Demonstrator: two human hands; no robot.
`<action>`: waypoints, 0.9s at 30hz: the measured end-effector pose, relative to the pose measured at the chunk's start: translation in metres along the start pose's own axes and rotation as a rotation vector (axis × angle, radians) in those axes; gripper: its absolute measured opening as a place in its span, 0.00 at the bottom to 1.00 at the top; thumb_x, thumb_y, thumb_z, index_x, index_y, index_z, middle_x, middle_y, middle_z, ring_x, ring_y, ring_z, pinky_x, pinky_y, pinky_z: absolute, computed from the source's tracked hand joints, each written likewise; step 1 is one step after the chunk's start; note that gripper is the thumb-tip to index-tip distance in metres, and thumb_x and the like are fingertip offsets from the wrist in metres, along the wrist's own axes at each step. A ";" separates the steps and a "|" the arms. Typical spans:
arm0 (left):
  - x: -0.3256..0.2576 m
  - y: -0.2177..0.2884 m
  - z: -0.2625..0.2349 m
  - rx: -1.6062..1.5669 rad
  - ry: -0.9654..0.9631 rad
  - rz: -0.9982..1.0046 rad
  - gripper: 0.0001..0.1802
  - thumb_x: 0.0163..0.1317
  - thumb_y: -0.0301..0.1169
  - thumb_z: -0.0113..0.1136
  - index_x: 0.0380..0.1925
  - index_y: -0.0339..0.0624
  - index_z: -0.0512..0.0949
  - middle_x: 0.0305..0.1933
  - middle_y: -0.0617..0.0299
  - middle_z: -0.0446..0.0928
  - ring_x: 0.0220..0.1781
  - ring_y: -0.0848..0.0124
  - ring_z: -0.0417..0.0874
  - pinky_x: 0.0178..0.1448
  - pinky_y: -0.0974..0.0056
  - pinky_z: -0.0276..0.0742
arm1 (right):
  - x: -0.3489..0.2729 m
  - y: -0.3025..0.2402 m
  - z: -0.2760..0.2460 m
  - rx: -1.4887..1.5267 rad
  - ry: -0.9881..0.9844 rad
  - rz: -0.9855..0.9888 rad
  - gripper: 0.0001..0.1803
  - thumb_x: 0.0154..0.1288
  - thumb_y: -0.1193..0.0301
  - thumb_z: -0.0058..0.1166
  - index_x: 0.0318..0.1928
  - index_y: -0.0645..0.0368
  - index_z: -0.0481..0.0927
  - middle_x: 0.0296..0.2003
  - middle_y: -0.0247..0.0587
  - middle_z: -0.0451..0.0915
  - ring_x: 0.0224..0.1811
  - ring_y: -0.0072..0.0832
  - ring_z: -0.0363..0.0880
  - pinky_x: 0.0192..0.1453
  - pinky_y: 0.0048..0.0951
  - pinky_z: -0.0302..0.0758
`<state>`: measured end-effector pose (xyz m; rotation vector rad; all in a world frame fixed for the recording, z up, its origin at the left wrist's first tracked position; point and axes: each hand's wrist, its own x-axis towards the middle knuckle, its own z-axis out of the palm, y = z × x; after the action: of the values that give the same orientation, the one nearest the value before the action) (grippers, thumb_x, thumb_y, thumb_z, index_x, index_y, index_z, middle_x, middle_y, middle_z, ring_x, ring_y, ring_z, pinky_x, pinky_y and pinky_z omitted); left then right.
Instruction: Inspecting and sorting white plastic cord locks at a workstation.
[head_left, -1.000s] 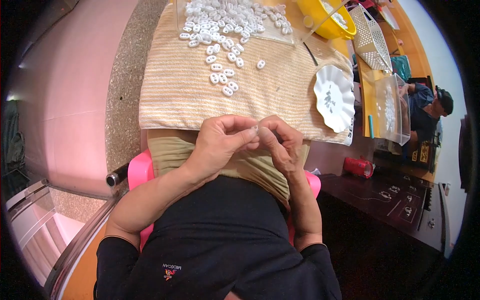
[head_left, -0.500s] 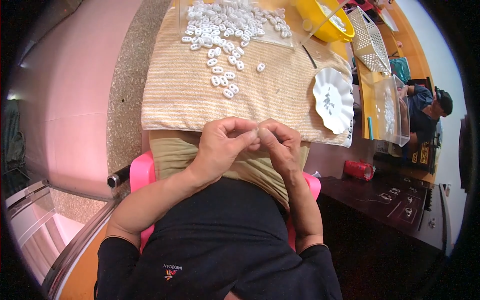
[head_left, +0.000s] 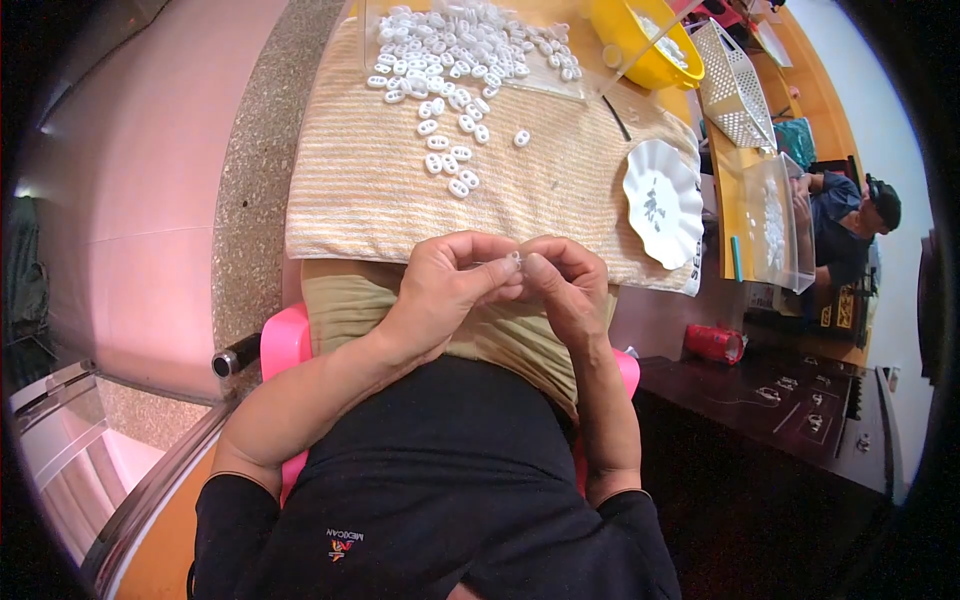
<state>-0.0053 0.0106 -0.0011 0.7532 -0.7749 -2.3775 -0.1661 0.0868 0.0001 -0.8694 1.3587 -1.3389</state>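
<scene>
Pinching together over the lap, the left hand (head_left: 445,285) and the right hand (head_left: 565,285) meet fingertip to fingertip, both curled nearly closed around one small white piece (head_left: 515,258) held between them just below the near edge of the striped cloth (head_left: 370,190). Up the cloth lies a loose scatter of white oval pieces (head_left: 450,165), thickening into a heap (head_left: 470,45) on a clear sheet at the far edge. To the right of that heap sits a yellow bowl (head_left: 625,35) holding more white bits, then a white mesh basket (head_left: 740,90); what it holds cannot be made out. Nearer, a white scalloped dish (head_left: 662,203) with a few dark specks in it rests on the cloth's right corner. Beyond it stands a clear plastic box (head_left: 775,225) with pale pieces inside, where another person (head_left: 845,215) sits. A red can (head_left: 715,343) lies lower down.
</scene>
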 end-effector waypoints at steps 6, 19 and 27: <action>0.000 0.000 -0.001 -0.024 -0.002 -0.013 0.10 0.63 0.22 0.59 0.43 0.32 0.77 0.38 0.57 0.81 0.37 0.74 0.84 0.44 0.71 0.83 | 0.000 0.001 -0.004 0.005 -0.002 -0.016 0.08 0.68 0.73 0.55 0.42 0.67 0.79 0.34 0.35 0.82 0.35 0.17 0.79 0.41 0.18 0.76; 0.000 0.001 -0.002 -0.043 0.007 -0.026 0.10 0.63 0.22 0.59 0.43 0.32 0.77 0.38 0.58 0.81 0.37 0.74 0.83 0.45 0.70 0.84 | 0.002 -0.017 -0.004 -0.116 -0.003 -0.020 0.07 0.66 0.74 0.56 0.39 0.67 0.79 0.33 0.35 0.81 0.31 0.17 0.77 0.38 0.18 0.75; 0.001 0.000 -0.002 -0.042 0.028 -0.016 0.10 0.63 0.23 0.59 0.43 0.33 0.76 0.38 0.58 0.81 0.37 0.73 0.83 0.45 0.70 0.83 | 0.047 -0.047 -0.021 -0.541 0.078 -0.147 0.09 0.65 0.72 0.57 0.39 0.67 0.80 0.25 0.35 0.80 0.26 0.18 0.77 0.32 0.20 0.75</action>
<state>-0.0044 0.0090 -0.0027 0.7758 -0.7074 -2.3851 -0.2045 0.0413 0.0362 -1.3071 1.7869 -1.1331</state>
